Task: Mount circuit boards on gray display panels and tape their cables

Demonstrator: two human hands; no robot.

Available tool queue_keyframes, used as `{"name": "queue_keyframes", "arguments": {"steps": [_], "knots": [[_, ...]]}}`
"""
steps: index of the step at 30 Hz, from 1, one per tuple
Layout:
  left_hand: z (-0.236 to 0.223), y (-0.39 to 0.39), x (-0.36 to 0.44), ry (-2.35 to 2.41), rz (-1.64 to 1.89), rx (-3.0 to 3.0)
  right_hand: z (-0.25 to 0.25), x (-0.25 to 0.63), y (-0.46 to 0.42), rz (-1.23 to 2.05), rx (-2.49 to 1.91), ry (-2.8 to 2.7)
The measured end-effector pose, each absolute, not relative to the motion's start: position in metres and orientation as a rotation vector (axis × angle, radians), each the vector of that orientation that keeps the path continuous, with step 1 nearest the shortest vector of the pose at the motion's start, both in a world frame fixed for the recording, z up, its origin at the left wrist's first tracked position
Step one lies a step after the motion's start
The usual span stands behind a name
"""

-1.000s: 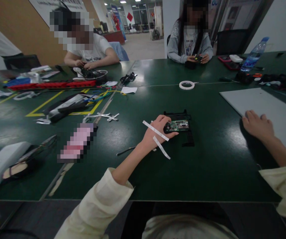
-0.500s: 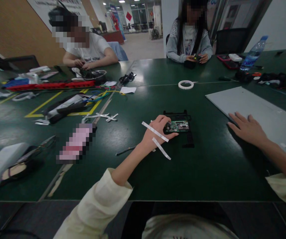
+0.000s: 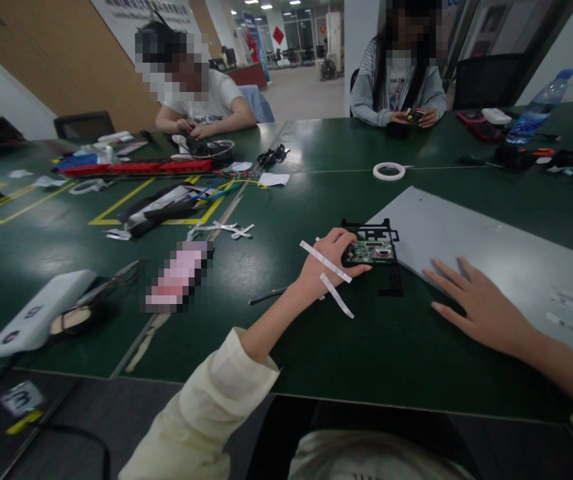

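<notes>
My left hand grips the near left corner of a small black frame holding a green circuit board on the dark green table. Two white tape strips are stuck across the back of that hand. My right hand lies flat with fingers spread on the near edge of a large grey panel, which now touches the black frame's right side. A loose black bracket lies just in front of the frame.
A white tape roll sits beyond the panel. Tape scraps, cables and a red strip lie at the left. A white device is near left. Two other people sit across the table; a water bottle stands far right.
My right hand has slid the grey panel leftward and nearer until it reaches the black frame. My left hand has stayed on the frame. The camera view shifted slightly.
</notes>
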State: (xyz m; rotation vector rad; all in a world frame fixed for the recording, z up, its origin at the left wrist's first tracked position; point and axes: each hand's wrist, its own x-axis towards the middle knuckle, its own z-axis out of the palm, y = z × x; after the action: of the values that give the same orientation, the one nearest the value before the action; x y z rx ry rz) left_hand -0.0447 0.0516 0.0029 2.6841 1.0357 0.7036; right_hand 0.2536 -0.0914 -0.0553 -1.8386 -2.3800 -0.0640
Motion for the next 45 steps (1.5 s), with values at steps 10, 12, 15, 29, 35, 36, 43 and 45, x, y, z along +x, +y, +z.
{"name": "queue_keyframes", "arguments": {"steps": [10, 12, 15, 29, 35, 36, 43, 45], "knots": [[0.003, 0.048, -0.044, 0.989, 0.681, 2.699, -0.025, 0.188, -0.105, 0.112, -1.289, -2.651], [0.003, 0.046, -0.045, 0.979, 0.681, 2.693, -0.023, 0.177, -0.102, 0.133, -1.192, -2.664], [-0.001, 0.046, -0.046, 0.954, 0.664, 2.692, -0.025, 0.164, -0.098, 0.106, -1.097, -2.652], [-0.019, 0.047, -0.042, 0.896, 0.655, 2.630, -0.041, 0.175, -0.112, -0.033, -0.773, -2.416], [-0.024, 0.046, -0.039, 0.903, 0.644, 2.660, -0.042, 0.174, -0.110, -0.045, -0.783, -2.421], [-0.024, 0.045, -0.038, 0.902, 0.633, 2.678, -0.043, 0.175, -0.109, -0.052, -0.786, -2.425], [-0.025, 0.044, -0.036, 0.918, 0.566, 2.762, -0.043, 0.174, -0.105, -0.115, -0.794, -2.395], [-0.021, 0.042, -0.036, 0.925, 0.547, 2.776, -0.042, 0.173, -0.105, -0.121, -0.811, -2.399]]}}
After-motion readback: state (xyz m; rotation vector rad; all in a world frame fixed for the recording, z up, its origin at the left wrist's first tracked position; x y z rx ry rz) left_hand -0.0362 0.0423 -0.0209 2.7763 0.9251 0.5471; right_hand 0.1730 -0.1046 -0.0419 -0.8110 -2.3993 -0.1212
